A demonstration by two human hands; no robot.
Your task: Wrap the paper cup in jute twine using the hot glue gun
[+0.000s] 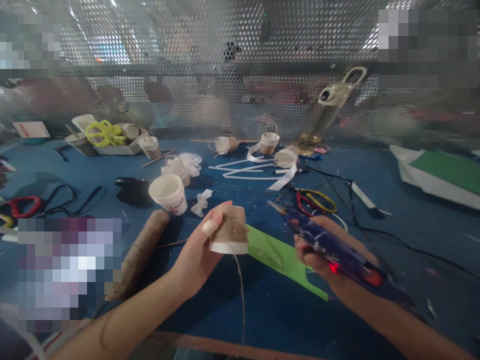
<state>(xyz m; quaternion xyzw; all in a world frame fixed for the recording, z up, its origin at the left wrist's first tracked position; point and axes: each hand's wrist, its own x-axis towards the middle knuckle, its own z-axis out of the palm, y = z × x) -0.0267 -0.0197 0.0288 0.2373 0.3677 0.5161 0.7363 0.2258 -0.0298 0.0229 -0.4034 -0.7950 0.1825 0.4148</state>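
My left hand [200, 250] is closed around a small paper cup [231, 227] wrapped in brown twine, turned so its white rim faces down. A loose strand of twine [242, 290] hangs from the rim. In my right hand [318, 250] is a dark blue glue gun [333, 245] with a red light glowing on it; its nozzle points toward the cup, apart from it. Left of my left hand lies a thick roll of twine [140, 255]. Behind that stands a white paper cup [168, 194]. A bright green strip [285, 260] lies flat between my hands.
Toward the back are several small twine-wrapped cups, white sticks [243, 171], white ribbon [287, 177] and a tilted bottle [322, 117] against a perforated metal screen [210, 75]. Yellow-handled scissors [318, 200] and black cables [397, 235] lie at right. Red-handled scissors [26, 206] are at far left.
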